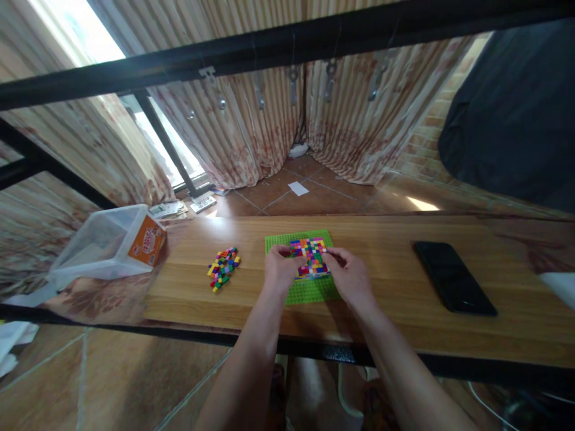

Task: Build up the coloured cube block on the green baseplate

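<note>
A green studded baseplate (309,294) lies on the wooden board in front of me. On it sits a roughly square block of small multicoloured toy bricks (313,251). My left hand (283,268) grips the block's left side, its thumb lying over the top. From the right, my right hand (348,272) holds the opposite side with bent fingers and thumb. The hands cover parts of the block's edges, and whether either one pinches a single brick cannot be made out. A loose pile of toy bricks (223,267) in many colours is left of the baseplate.
A black phone (453,278) lies on the board (386,239) at right. At left is a clear plastic box (103,242) with an orange label. A black metal bar (287,42) with hanging hooks crosses above, before striped curtains (251,137).
</note>
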`<action>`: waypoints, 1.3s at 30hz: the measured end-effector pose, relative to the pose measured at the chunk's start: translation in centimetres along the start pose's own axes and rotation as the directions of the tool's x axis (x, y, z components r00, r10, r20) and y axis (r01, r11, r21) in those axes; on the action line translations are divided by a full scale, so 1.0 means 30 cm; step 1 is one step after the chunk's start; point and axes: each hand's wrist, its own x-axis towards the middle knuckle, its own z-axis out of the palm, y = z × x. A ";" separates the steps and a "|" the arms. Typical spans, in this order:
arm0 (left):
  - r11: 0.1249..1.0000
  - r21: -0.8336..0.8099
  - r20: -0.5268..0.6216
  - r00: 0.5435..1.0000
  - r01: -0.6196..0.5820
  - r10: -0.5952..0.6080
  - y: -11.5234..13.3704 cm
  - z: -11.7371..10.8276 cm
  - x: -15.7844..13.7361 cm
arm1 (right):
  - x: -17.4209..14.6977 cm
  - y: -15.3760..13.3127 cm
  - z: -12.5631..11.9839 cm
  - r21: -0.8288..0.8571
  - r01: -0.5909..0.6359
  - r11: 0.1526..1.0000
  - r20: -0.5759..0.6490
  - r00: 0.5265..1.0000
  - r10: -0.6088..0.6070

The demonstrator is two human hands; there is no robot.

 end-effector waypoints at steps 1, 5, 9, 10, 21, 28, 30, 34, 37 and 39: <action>0.999 -0.002 -0.019 0.999 0.042 -0.042 -0.001 0.004 -0.001 | 0.000 0.007 -0.003 0.002 0.005 1.000 0.001 1.000 -0.005; 0.997 -0.025 -0.031 0.997 0.076 -0.076 0.000 0.011 -0.010 | 0.006 0.039 -0.015 -0.050 -0.010 0.999 0.037 0.999 0.012; 0.999 0.028 -0.039 0.999 0.023 -0.021 0.001 0.012 -0.024 | 0.004 0.034 -0.019 -0.315 0.242 0.918 0.065 0.970 -0.234; 0.998 0.065 -0.031 1.000 0.008 -0.006 0.001 0.014 -0.026 | 0.003 0.031 -0.019 -0.370 0.325 0.871 0.096 0.945 -0.312; 0.928 0.331 -0.147 0.961 -0.174 0.232 0.045 -0.057 -0.004 | 0.051 0.085 -0.042 -0.521 0.471 0.712 0.193 0.878 -0.439; 0.626 0.776 -0.403 0.825 0.079 0.396 0.014 -0.292 0.079 | 0.014 0.034 -0.032 -0.470 0.487 0.736 0.092 0.857 -0.508; 0.534 0.838 -0.359 0.854 0.116 0.378 -0.024 -0.313 0.098 | 0.006 0.022 -0.027 -0.441 0.505 0.742 0.093 0.848 -0.522; 0.425 0.902 -0.259 0.880 0.073 0.398 -0.069 -0.321 0.117 | -0.002 0.007 -0.021 -0.399 0.526 0.751 0.085 0.837 -0.541; 0.378 0.925 -0.199 0.895 0.037 0.400 -0.071 -0.322 0.122 | -0.005 0.000 -0.023 -0.386 0.518 0.763 0.077 0.842 -0.533; 0.352 0.936 -0.167 0.900 0.016 0.402 -0.068 -0.322 0.124 | -0.007 -0.005 -0.027 -0.373 0.511 0.775 0.059 0.846 -0.530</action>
